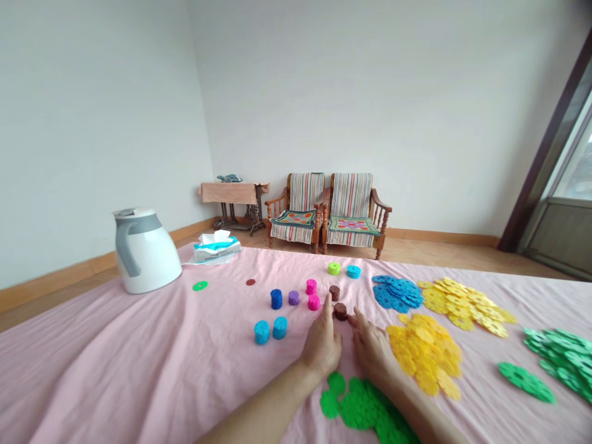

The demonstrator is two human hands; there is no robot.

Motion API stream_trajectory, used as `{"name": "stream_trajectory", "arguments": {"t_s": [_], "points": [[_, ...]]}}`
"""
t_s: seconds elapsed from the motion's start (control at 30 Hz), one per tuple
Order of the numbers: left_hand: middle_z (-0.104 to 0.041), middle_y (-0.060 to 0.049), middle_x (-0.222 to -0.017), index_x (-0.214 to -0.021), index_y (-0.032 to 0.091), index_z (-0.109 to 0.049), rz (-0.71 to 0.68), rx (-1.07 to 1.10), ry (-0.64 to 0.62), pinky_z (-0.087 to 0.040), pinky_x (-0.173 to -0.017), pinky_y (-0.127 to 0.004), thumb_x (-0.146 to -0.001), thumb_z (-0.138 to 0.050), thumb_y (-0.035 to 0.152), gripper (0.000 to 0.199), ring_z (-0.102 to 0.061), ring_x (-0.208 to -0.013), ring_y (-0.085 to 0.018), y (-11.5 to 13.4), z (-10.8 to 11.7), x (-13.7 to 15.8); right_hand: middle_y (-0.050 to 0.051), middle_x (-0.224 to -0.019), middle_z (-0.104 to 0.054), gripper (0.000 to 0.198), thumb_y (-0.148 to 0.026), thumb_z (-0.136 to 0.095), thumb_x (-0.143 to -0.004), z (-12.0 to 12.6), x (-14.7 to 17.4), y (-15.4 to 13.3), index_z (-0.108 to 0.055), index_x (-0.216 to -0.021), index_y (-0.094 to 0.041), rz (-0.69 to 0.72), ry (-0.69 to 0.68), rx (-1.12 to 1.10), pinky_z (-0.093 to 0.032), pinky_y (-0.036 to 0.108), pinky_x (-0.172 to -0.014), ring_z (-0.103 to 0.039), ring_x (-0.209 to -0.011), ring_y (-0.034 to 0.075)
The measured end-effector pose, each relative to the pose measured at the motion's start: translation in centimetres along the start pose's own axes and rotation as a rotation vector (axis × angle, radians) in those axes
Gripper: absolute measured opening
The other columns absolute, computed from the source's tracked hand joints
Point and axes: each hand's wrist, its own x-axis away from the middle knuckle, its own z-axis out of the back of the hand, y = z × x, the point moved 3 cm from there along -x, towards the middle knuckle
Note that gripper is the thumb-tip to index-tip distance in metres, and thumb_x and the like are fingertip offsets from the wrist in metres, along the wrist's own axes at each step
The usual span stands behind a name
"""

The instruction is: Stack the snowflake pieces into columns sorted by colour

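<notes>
A short stack of brown discs (pixel 340 311) stands between the fingertips of my two hands. My left hand (pixel 322 342) is at its near left, fingers stretched forward and closed around nothing visible. My right hand (pixel 370 339) lies to the right, its fingers extended and their tips at or very near the stack; I cannot tell if they touch it. Just behind stands another brown stack (pixel 333 293). Two pink stacks (pixel 312 295), a purple stack (pixel 293 298) and a dark blue stack (pixel 276 299) are farther left. Loose green discs (pixel 363 404) lie partly under my right forearm.
On the pink cloth (pixel 139 370) are light blue stacks (pixel 261 332), a lime stack (pixel 333 268), a blue pile (pixel 398 293), yellow piles (pixel 423 351) and a green pile (pixel 562 354). A white jug (pixel 150 256) and a tissue box (pixel 217 248) stand left. Two chairs (pixel 351 209) are beyond.
</notes>
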Motion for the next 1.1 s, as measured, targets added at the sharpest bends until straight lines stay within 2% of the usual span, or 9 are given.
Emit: {"name": "stream_trajectory", "arguments": {"t_s": [0.4,0.5,0.57,0.63,0.67,0.73,0.8,0.9,1.1], "points": [[-0.049,-0.014,-0.137,-0.147,0.011,-0.015,0.005,0.013,-0.018,-0.034,-0.107,-0.032,-0.069,-0.042,-0.006,0.085,-0.047,-0.125,-0.02,0.5,0.2,0.1,0.015,-0.108,-0.072,0.05,-0.01,-0.033,-0.082,0.0,-0.1,0.1,-0.048,-0.129,-0.009,0.002,0.042,-0.066,-0.044,0.039,-0.093,-0.064,-0.107,0.025],[-0.047,-0.014,-0.139,-0.146,0.014,-0.02,0.022,0.018,0.029,-0.033,-0.108,-0.034,-0.068,-0.041,-0.007,0.083,-0.045,-0.127,-0.02,0.6,0.6,0.2,0.013,-0.108,-0.072,0.046,-0.013,-0.033,-0.083,1.7,-0.3,0.2,-0.05,-0.126,-0.012,0.025,0.063,-0.155,-0.047,0.037,-0.087,-0.065,-0.103,0.024],[-0.052,-0.012,-0.134,-0.14,0.016,-0.033,0.012,0.019,0.106,-0.035,-0.106,-0.034,-0.067,-0.039,-0.008,0.076,-0.047,-0.124,-0.019,0.9,1.2,0.5,0.012,-0.099,-0.073,0.036,-0.017,-0.036,-0.083,3.6,-0.4,0.1,-0.058,-0.111,-0.013,0.03,0.038,-0.219,-0.049,0.033,-0.079,-0.068,-0.092,0.022],[-0.063,-0.008,-0.117,-0.119,0.016,-0.053,-0.018,0.0,0.164,-0.041,-0.098,-0.033,-0.065,-0.037,-0.008,0.062,-0.056,-0.111,-0.018,1.7,2.1,1.0,0.006,-0.072,-0.071,0.021,-0.02,-0.043,-0.079,5.5,-0.2,-0.4,-0.064,-0.082,-0.016,0.018,-0.111,-0.222,-0.047,0.028,-0.063,-0.066,-0.068,0.019],[-0.066,-0.006,-0.102,-0.101,0.017,-0.06,-0.038,-0.02,0.166,-0.045,-0.09,-0.031,-0.063,-0.035,-0.007,0.051,-0.06,-0.099,-0.018,2.2,2.5,1.3,0.004,-0.066,-0.068,0.018,-0.02,-0.046,-0.077,6.4,0.0,-0.9,-0.063,-0.073,-0.017,0.042,-0.178,-0.237,-0.045,0.026,-0.059,-0.063,-0.063,0.017],[-0.064,-0.002,-0.078,-0.074,0.017,-0.06,-0.108,-0.072,0.126,-0.045,-0.073,-0.026,-0.056,-0.034,-0.005,0.039,-0.06,-0.078,-0.016,3.3,3.2,2.1,0.001,-0.064,-0.065,0.01,-0.02,-0.053,-0.072,7.9,0.7,-2.0,-0.063,-0.07,-0.018,0.094,-0.334,-0.261,-0.042,0.024,-0.057,-0.059,-0.062,0.015],[-0.058,-0.001,-0.065,-0.06,0.017,-0.054,-0.152,-0.103,0.093,-0.04,-0.064,-0.024,-0.054,-0.034,-0.003,0.029,-0.056,-0.067,-0.015,4.1,3.9,3.2,0.0,-0.073,-0.066,0.01,-0.02,-0.06,-0.066,8.6,1.6,-3.0,-0.064,-0.075,-0.019,0.121,-0.462,-0.246,-0.041,0.023,-0.059,-0.058,-0.067,0.015],[-0.052,0.0,-0.054,-0.049,0.018,-0.047,-0.157,-0.094,0.007,-0.035,-0.057,-0.024,-0.06,-0.034,0.0,0.024,-0.051,-0.057,-0.014,4.5,4.3,4.9,0.0,-0.083,-0.065,0.021,-0.02,-0.067,-0.06,8.6,2.9,-4.1,-0.064,-0.08,-0.022,0.162,-0.567,-0.181,-0.04,0.024,-0.064,-0.057,-0.076,0.016],[-0.05,0.001,-0.052,-0.047,0.017,-0.047,-0.126,-0.043,-0.061,-0.035,-0.057,-0.022,-0.06,-0.035,0.003,0.023,-0.051,-0.055,-0.012,3.2,3.5,6.4,0.0,-0.086,-0.063,0.023,-0.02,-0.068,-0.059,7.5,3.6,-4.8,-0.061,-0.081,-0.021,0.2,-0.601,-0.107,-0.039,0.025,-0.067,-0.056,-0.08,0.017]]}}
